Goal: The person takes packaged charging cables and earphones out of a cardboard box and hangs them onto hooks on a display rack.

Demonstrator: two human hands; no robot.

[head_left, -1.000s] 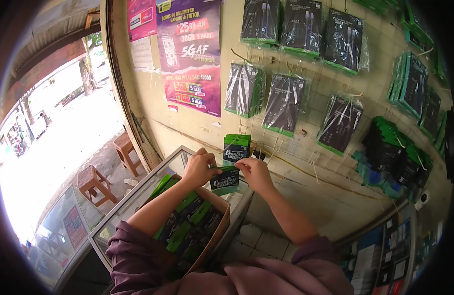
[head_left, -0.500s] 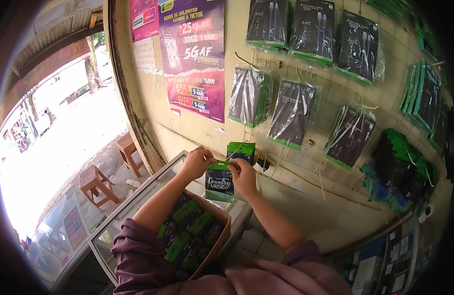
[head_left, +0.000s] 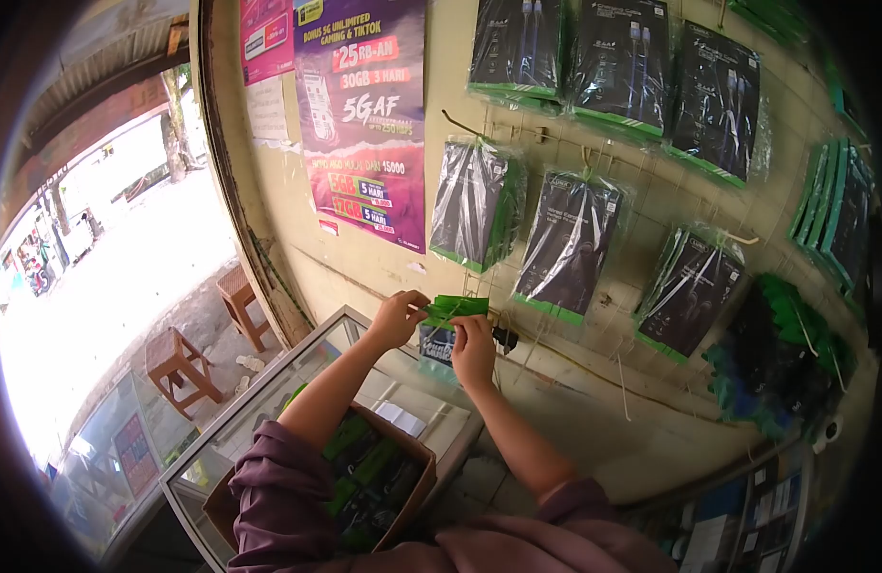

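Note:
My left hand [head_left: 399,319] pinches the left end of the green top edge of a small "Country Music" packet [head_left: 436,346]. On the other end of that edge, my right hand [head_left: 474,351] has its fingers closed. The packet hangs upright, dark with white lettering and a clear lower part. Right against it, a green-topped stack of packets [head_left: 465,306] hangs on a wall hook; whether the hook has passed through the held packet's hole is hidden. Below my left forearm, a cardboard box [head_left: 414,511] holds several similar green and black packets.
The box rests on a glass display case [head_left: 269,406]. Cable and earphone packs [head_left: 567,244] hang from a wire grid on the wall, with bare hooks [head_left: 624,387] sticking out. A black plug [head_left: 505,338] sits right of my hands. Two stools [head_left: 178,368] stand outside.
Both hands have brought the packet up to the hanging stack, so its top now overlaps the stack. The view has shifted slightly, and more of the box and case shows.

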